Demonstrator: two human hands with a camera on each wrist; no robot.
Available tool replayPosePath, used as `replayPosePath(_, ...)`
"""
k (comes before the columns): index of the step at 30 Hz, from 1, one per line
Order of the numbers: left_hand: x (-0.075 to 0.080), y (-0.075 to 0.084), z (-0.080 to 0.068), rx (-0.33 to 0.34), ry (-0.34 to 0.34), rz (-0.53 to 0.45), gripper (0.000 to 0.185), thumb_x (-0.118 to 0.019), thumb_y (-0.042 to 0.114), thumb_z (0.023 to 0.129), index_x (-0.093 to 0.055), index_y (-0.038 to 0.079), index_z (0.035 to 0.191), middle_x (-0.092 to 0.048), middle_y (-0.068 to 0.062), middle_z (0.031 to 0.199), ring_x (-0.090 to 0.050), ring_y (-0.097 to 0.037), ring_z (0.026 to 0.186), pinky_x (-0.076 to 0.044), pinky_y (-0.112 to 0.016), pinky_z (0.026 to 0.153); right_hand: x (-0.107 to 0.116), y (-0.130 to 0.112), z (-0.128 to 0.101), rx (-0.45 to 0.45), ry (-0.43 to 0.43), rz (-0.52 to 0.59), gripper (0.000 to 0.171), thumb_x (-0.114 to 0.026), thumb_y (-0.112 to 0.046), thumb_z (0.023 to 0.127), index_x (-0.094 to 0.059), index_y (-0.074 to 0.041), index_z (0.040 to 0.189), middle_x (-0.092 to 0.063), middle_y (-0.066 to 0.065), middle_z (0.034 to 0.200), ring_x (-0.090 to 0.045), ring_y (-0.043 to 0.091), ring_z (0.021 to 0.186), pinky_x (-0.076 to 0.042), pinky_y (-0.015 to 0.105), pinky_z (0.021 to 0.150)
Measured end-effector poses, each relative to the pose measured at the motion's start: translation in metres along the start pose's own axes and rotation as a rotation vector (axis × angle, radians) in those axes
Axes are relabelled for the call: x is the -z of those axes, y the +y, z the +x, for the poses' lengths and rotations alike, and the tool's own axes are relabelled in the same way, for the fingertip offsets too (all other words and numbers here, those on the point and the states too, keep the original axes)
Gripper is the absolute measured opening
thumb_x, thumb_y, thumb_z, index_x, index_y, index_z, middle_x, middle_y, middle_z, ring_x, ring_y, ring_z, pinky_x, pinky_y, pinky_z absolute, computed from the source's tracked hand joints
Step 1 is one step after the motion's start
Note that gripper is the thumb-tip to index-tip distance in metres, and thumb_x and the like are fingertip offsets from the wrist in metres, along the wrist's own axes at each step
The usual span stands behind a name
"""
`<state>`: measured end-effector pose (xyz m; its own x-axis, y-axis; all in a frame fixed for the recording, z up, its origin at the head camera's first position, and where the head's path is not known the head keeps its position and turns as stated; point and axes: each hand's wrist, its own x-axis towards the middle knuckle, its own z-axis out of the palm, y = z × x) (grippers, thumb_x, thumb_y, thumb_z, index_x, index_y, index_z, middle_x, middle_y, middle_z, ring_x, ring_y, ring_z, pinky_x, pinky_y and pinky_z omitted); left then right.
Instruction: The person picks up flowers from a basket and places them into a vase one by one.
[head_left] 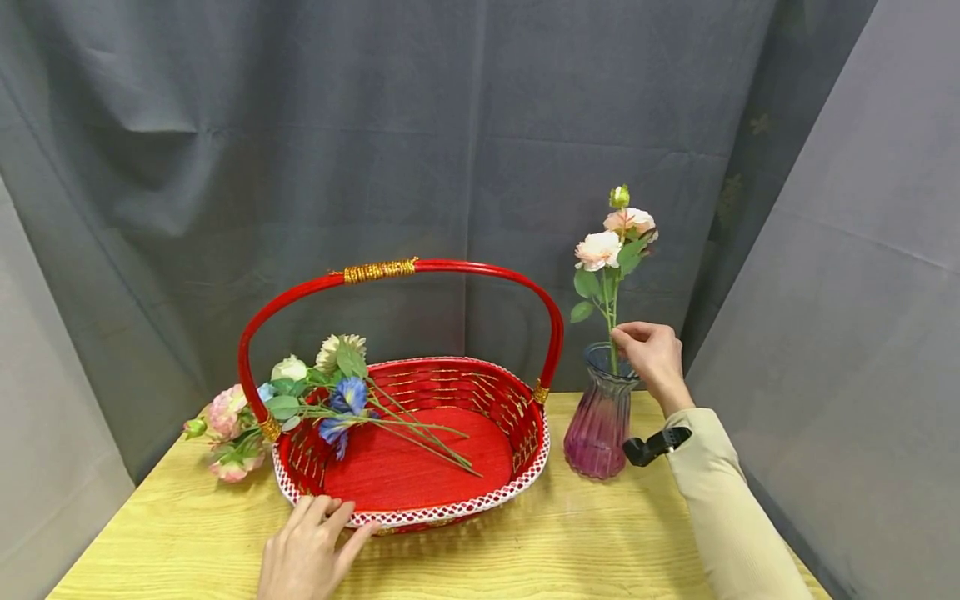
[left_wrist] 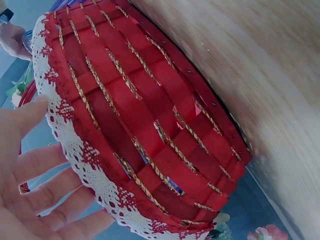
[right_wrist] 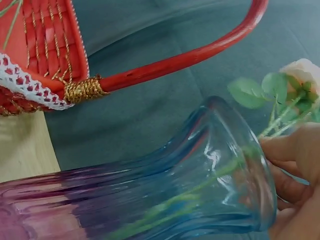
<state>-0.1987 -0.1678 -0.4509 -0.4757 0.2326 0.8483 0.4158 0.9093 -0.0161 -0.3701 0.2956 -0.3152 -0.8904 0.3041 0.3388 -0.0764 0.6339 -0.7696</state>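
My right hand [head_left: 654,358] pinches the green stem of a pale pink artificial rose spray [head_left: 600,252] just above the mouth of a ribbed glass vase [head_left: 597,425]. The vase fades from blue at the top to purple-pink below. In the right wrist view the stem [right_wrist: 200,186] shows through the glass, inside the vase. My left hand [head_left: 309,546] rests on the front rim of a red woven basket [head_left: 420,492] with white lace trim. In the left wrist view its fingers [left_wrist: 47,192] lie extended along the lace edge, thumb on the rim.
Several artificial flowers lie across the basket's left side: blue blooms [head_left: 349,395], a cream one [head_left: 341,353] and pink ones [head_left: 227,412] hanging past the rim. The tall red handle [head_left: 487,268] arches over the basket. A grey curtain [head_left: 390,150] stands behind the wooden table [head_left: 517,550].
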Motion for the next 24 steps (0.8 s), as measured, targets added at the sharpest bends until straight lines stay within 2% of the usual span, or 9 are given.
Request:
replayPosePath(3,0.000,0.000,0.000,0.003,-0.016,-0.003,0.069,-0.036,0.066,0.097,-0.074,0.010,0.084,-0.062,-0.002,0.081,-0.058,-0.021,0.073,-0.047,-0.033,0.044,0.003,0.002,-0.001,-0.018,0.017,0.030,0.029,-0.063,-0.032,0.095,-0.073,-0.010,0.110,-0.074,0.011,0.100,-0.069,0.012,0.077,-0.049,0.022,0.061)
replayPosePath(7,0.000,-0.001,0.000,0.004,-0.026,-0.005,0.069,-0.037,0.066,0.097,-0.075,0.010,0.085,-0.062,-0.003,0.081,-0.058,-0.021,0.074,-0.047,-0.032,0.044,0.008,0.005,-0.003,-0.041,0.030,0.072,0.033,-0.065,-0.034,0.093,-0.072,-0.008,0.112,-0.074,0.012,0.102,-0.069,0.004,0.074,-0.053,0.019,0.064)
replayPosePath(11,-0.001,-0.001,-0.001,-0.005,-0.008,-0.012,0.066,-0.041,0.065,0.096,-0.074,0.009,0.084,-0.062,-0.003,0.080,-0.057,-0.022,0.073,-0.048,-0.034,0.045,0.012,0.007,-0.006,-0.041,0.025,0.130,0.037,-0.068,-0.035,0.092,-0.071,-0.004,0.113,-0.073,0.012,0.103,-0.070,0.001,0.072,-0.058,0.025,0.071)
replayPosePath(14,-0.001,-0.001,-0.001,-0.011,0.006,-0.013,0.065,-0.041,0.064,0.096,-0.074,0.009,0.084,-0.061,-0.003,0.080,-0.057,-0.022,0.072,-0.048,-0.035,0.045,0.014,0.007,-0.009,-0.030,0.013,0.167,0.038,-0.068,-0.035,0.092,-0.071,-0.003,0.113,-0.074,0.005,0.095,-0.071,0.003,0.072,-0.059,0.028,0.073)
replayPosePath(19,-0.001,-0.001,-0.002,-0.010,0.005,-0.010,0.067,-0.038,0.065,0.097,-0.074,0.009,0.084,-0.061,-0.003,0.080,-0.057,-0.021,0.072,-0.048,-0.034,0.045,0.016,0.003,-0.015,-0.013,-0.020,0.184,0.038,-0.069,-0.035,0.091,-0.071,-0.003,0.112,-0.071,-0.009,0.085,-0.071,0.004,0.073,-0.058,0.025,0.073)
replayPosePath(24,-0.002,-0.002,-0.002,-0.011,0.019,-0.011,0.066,-0.039,0.064,0.097,-0.073,0.010,0.084,-0.062,-0.003,0.081,-0.058,-0.022,0.073,-0.049,-0.035,0.046,0.013,-0.003,-0.023,0.034,-0.056,0.207,0.036,-0.069,-0.031,0.092,-0.071,-0.001,0.111,-0.068,-0.014,0.082,-0.070,0.003,0.073,-0.058,0.025,0.074)
